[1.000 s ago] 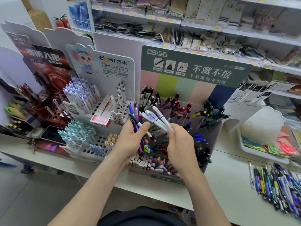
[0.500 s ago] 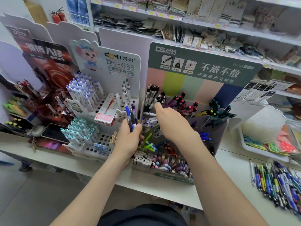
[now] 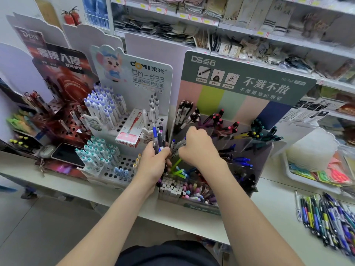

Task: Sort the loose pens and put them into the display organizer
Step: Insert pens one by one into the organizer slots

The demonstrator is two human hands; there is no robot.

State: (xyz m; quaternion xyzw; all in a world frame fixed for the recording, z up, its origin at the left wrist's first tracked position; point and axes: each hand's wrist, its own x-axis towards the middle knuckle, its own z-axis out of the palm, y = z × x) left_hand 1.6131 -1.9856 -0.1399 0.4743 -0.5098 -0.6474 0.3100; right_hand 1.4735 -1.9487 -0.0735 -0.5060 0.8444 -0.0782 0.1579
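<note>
- Head view: my left hand (image 3: 156, 162) is clenched round a bundle of pens (image 3: 159, 140), tips up.
- My right hand (image 3: 197, 146) is curled over white pens (image 3: 179, 144); its fingertips are hidden, so I cannot tell the grip.
- Advice: seat barrels fully into one matching compartment of the display organizer (image 3: 257, 162).
- Loose pens (image 3: 326, 217) lie well right on the counter (image 3: 272, 204).
</note>
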